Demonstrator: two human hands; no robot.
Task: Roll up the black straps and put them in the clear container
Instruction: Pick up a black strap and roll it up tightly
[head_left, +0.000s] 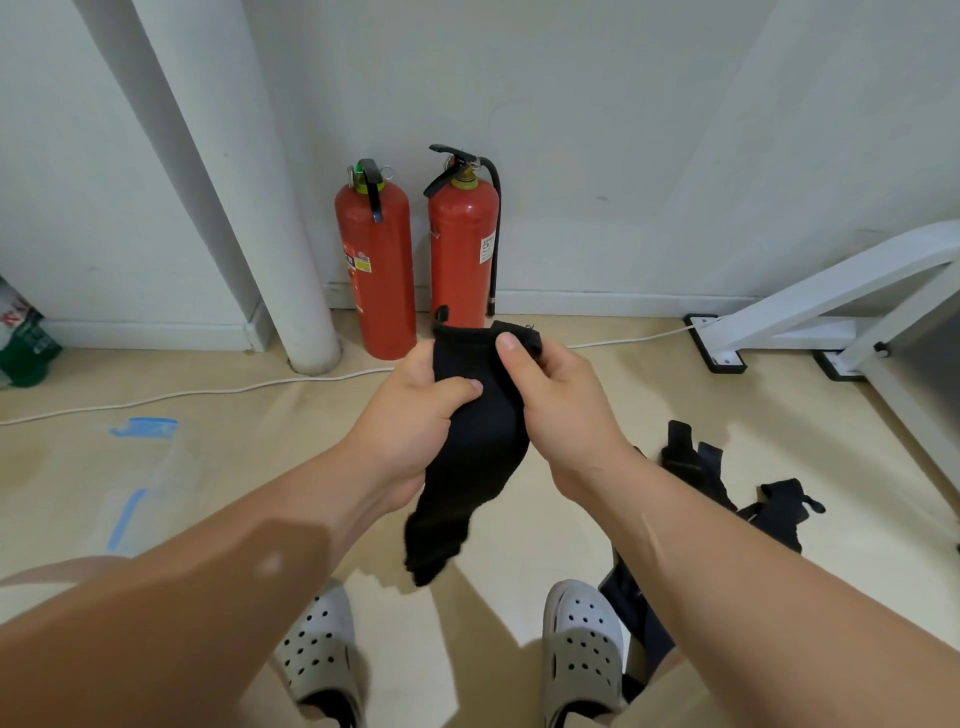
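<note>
A left hand (415, 415) curls round the middle of a black strap (478, 457), and a right hand (556, 405) pinches its top. A clear container (145, 427) sits on the floor (561, 540) at left, contents unclear. Loose straps (779, 506) lie at right. Two red fire extinguishers (376, 270) stand beyond.

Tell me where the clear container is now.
In the head view, the clear container sits on the floor at the left, nearer the camera than the white cable.
</note>
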